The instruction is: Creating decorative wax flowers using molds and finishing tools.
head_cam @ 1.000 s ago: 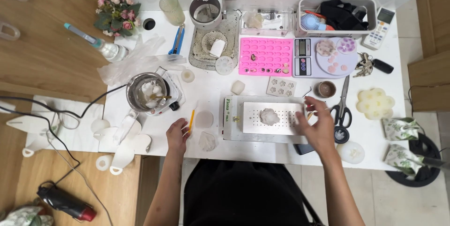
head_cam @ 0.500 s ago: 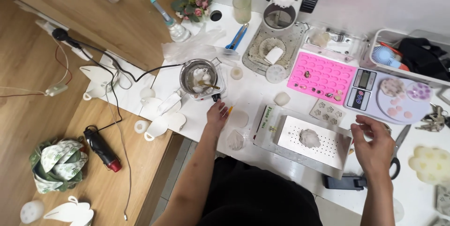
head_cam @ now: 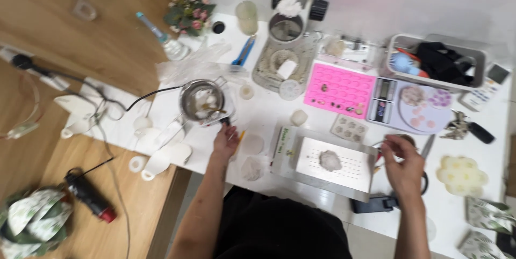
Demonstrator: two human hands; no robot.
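1. Your left hand (head_cam: 226, 142) sits at the black handle of the steel pot (head_cam: 201, 100), fingers curled around the handle end; the view blurs, so you cannot tell how firm the hold is. The pot stands just left of the metal tray (head_cam: 301, 170), with something pale inside it.
2. Judged risk: if you lift the pot by that short handle with a loose hold, it could tip and spill onto the white discs (head_cam: 252, 157) lying between the pot and the tray.
3. A cable (head_cam: 134, 100) runs off from the pot's left side. Pulling the pot toward the tray may drag the cable across the white moulds (head_cam: 161, 154) left of the pot and knock them off the table edge.
4. Your right hand (head_cam: 403, 165) hovers at the tray's right edge, fingers partly closed, thumb and forefinger pinched on something small and thin; what it is cannot be told.
5. The pale flower-shaped cast (head_cam: 330, 160) rests in the middle of the tray. A careless sweep of the right hand could nudge it, or strike the scissors (head_cam: 427, 149) just right of the tray.
6. The pink mould (head_cam: 338, 90) lies beyond the tray, well clear of both hands.
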